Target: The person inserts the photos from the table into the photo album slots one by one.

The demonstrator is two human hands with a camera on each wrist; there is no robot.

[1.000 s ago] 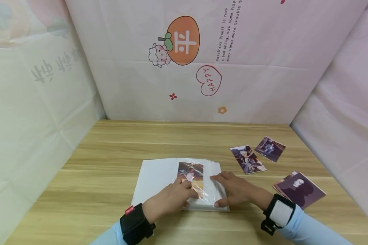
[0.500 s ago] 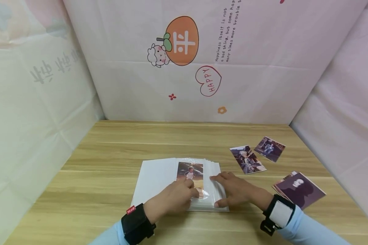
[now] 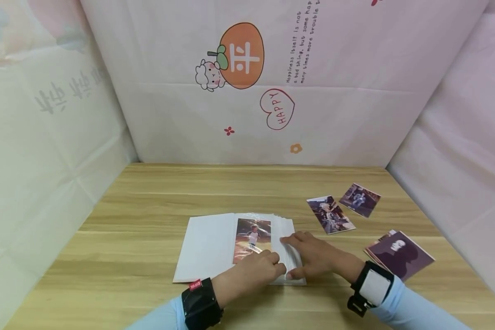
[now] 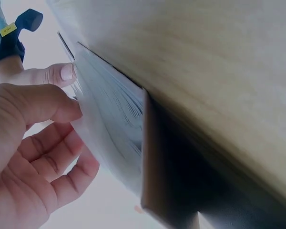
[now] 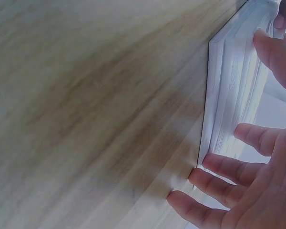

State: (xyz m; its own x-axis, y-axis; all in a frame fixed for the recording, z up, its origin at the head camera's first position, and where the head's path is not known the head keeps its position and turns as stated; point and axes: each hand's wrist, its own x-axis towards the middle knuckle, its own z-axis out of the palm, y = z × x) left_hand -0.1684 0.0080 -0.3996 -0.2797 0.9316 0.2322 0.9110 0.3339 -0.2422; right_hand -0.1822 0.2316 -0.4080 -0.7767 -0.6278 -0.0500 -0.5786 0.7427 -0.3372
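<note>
An open photo album (image 3: 206, 250) lies on the table, with a bare white inside cover on its left. Its top clear sleeve holds a photo (image 3: 253, 231) of a child in a white top. My left hand (image 3: 251, 273) pinches the near right corner of the album page (image 5: 278, 33) between thumb and finger. It covers the photo's lower part. With straight, spread fingers, my right hand (image 3: 319, 256) rests against the album's right edge, its thumb close to the left fingertips. In the right wrist view its fingers touch the stacked page edges (image 5: 229, 95).
Two loose photos, one of a figure among dark shapes (image 3: 331, 215) and another (image 3: 360, 200), lie behind my right hand. A small stack of photos (image 3: 400, 254) is at the right. Printed cloth (image 3: 169, 119) stands around the wooden table (image 3: 107, 256).
My left hand has slid right from over the photo to the page's near right corner and now pinches it. My right hand has stayed at the album's edge.
</note>
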